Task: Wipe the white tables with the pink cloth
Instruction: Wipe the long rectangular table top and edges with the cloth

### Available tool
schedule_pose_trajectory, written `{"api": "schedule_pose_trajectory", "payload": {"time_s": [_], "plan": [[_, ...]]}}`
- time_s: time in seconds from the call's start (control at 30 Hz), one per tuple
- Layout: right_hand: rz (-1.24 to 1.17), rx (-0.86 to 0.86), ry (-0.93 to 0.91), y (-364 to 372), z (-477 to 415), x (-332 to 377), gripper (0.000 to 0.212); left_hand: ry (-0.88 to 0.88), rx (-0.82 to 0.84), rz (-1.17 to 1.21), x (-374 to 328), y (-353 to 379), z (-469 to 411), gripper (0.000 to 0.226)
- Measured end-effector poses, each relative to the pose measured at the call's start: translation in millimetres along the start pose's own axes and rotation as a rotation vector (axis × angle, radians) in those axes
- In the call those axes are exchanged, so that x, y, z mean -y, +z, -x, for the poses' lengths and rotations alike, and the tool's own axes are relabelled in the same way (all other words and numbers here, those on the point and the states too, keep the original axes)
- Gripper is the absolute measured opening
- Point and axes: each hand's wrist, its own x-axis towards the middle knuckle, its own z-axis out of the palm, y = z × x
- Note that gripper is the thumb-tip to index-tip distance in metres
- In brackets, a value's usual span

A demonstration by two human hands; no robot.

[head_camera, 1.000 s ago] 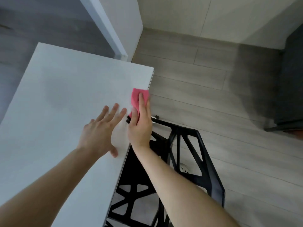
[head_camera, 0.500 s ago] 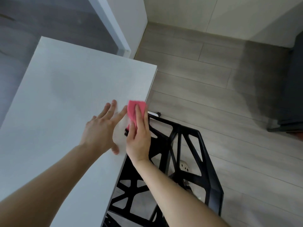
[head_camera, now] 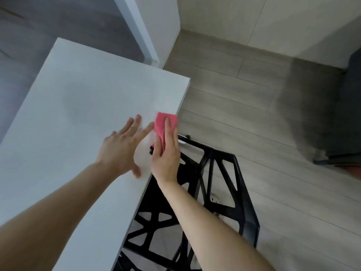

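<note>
The white table [head_camera: 82, 106] fills the left half of the head view, its right edge running down the middle. My right hand [head_camera: 166, 155] presses a folded pink cloth [head_camera: 162, 124] against that right edge, fingers laid flat over the cloth. Part of the cloth is hidden under the hand. My left hand [head_camera: 121, 147] lies flat on the tabletop just left of the cloth, fingers spread and holding nothing.
A black lattice chair [head_camera: 214, 192] stands close against the table's right edge, under my right forearm. Grey wood floor [head_camera: 244, 106] stretches to the right. A white door frame [head_camera: 140, 32] rises beyond the table's far corner, and dark furniture [head_camera: 349, 114] sits at far right.
My right hand slid the pink cloth toward me along the table's right edge, then pushed it away again. My left hand stayed flat on the tabletop.
</note>
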Motion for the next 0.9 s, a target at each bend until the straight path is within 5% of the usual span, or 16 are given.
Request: {"api": "schedule_pose_trajectory", "payload": {"time_s": [0.13, 0.23, 0.37, 0.5, 0.6, 0.7, 0.9], "plan": [[0.033, 0.194, -0.017, -23.1, 15.1, -2.8, 0.059, 0.022, -0.033, 0.019, 2.8, -0.3, 1.1, 0.169], [0.052, 0.152, -0.01, -32.3, -69.8, 2.4, 0.058, 0.042, -0.074, 0.075, 10.3, 4.6, 6.4, 0.156], [0.131, 0.06, 0.007, -29.3, -118.2, 5.2, 0.058, -0.024, -0.333, 0.205, 11.8, 31.3, 38.2, 0.127], [0.11, 0.048, 0.01, -2.8, 5.0, 3.9, 0.058, -0.046, -0.542, 0.255, 4.5, 91.0, 98.2, 0.068], [0.061, 0.2, 0.03, 3.4, 143.9, 0.8, 0.058, -0.068, -0.618, 0.281, 12.5, 134.7, 139.9, 0.036], [0.052, 0.293, -0.001, -2.0, 165.6, -6.4, 0.059, -0.042, -0.6, 0.242, 28.1, 176.0, 167.8, 0.039], [0.112, 0.11, -0.011, -10.0, 12.7, -2.4, 0.056, 0.023, -0.769, 0.316, 30.9, 218.7, 168.0, 0.048]]}}
